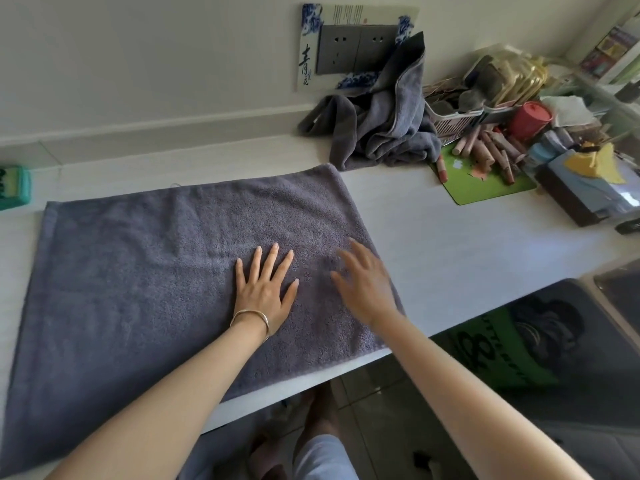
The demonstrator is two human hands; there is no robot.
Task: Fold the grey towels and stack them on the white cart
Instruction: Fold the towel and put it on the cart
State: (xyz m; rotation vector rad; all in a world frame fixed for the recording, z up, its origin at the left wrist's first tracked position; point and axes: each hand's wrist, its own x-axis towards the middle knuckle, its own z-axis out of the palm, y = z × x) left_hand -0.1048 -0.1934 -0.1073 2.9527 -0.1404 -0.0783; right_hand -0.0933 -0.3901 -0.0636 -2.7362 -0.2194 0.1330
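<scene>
A grey towel (145,271) lies spread flat on the white table (467,244), reaching from the left edge to just past the middle. My left hand (265,289) rests palm down on its right half, fingers spread, a thin bangle on the wrist. My right hand (367,282) is blurred, fingers apart, flat over the towel's right edge. A second grey towel (377,126) sits crumpled in a heap at the back against the wall. No white cart can be made out.
Right of the heap stands a pink basket (453,123) with bags, a red cup (530,119), several lipsticks on a green mat (485,188), and a dark box (575,199). A teal box (14,187) sits at the far left. A dark chair (571,341) stands beyond the table's front edge.
</scene>
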